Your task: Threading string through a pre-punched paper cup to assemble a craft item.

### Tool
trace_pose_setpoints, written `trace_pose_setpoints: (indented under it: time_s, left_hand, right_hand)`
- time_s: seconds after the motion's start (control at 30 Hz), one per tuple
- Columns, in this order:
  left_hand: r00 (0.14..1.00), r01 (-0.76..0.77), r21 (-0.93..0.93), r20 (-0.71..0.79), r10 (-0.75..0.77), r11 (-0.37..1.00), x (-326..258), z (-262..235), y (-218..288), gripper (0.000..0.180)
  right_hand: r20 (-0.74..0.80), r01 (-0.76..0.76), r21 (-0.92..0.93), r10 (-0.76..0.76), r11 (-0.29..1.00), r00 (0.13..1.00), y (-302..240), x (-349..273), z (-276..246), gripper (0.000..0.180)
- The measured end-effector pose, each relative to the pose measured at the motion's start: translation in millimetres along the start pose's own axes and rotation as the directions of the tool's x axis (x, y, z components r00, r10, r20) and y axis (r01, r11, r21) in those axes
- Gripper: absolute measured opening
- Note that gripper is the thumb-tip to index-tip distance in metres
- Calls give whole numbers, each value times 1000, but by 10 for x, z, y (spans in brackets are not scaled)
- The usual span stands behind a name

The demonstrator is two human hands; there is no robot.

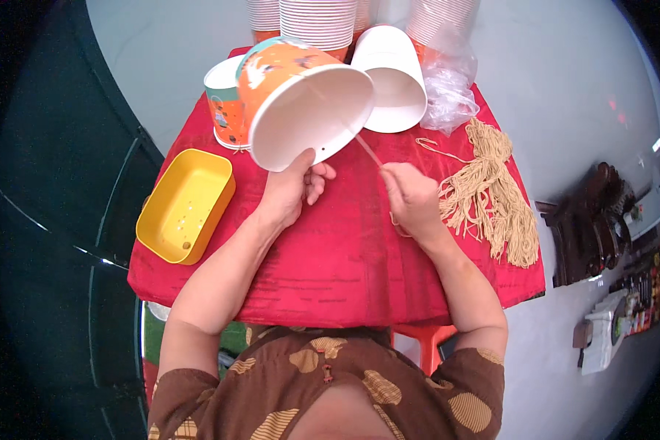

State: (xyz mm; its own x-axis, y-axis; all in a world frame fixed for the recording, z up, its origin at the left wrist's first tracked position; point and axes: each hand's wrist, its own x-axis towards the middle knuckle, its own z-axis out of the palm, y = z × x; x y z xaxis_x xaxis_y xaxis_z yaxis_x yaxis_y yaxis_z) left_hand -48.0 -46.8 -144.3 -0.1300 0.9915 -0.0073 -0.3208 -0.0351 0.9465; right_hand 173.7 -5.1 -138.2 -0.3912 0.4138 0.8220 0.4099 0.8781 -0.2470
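Observation:
My left hand [292,187] holds a large paper bucket [271,70] by its lower rim, thumb on the wall. Orange and teal print covers the outside. The bucket is tilted, its white open mouth toward me, with a small dark hole near the rim. A thin light cord [369,150] comes out of the mouth, drawn straight to my right hand [412,198], whose fingers pinch its end. Where the cord starts inside the bucket is hard to make out. Beside my right hand lies a bundle of tan cords [495,194].
A yellow tray [226,192] with small bits inside stands at the left of the red-covered table [330,271]. Behind are an upright printed bucket [226,117], a white bucket [385,55] on its side, stacked buckets [317,22] and a clear plastic bag [447,99].

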Motion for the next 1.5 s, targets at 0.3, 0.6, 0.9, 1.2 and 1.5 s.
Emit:
trace_pose_setpoints:
  time_s: [0.3,0.6,0.9,1.2,1.5]
  left_hand:
    - [897,111,-414,433,89,903,-28,-25,102,38]
    - [911,178,-284,411,-48,942,-73,8,12,34]
    - [912,180,-228,403,-75,957,-92,36,-4,34]
    - [915,143,-339,404,7,930,-45,-1,-56,36]
    - [901,193,-310,431,-43,931,-159,135,-35,38]
  right_hand:
    - [168,-58,-125,79,990,983,97,-78,77,5]
    - [172,-764,420,784,489,596,499,-32,-64,15]
    - [212,-615,769,838,175,503,592,-19,-90,18]
    - [763,-939,337,566,64,312,155,111,-156,43]
    - [808,-750,577,357,-323,469,-90,-113,172,55]
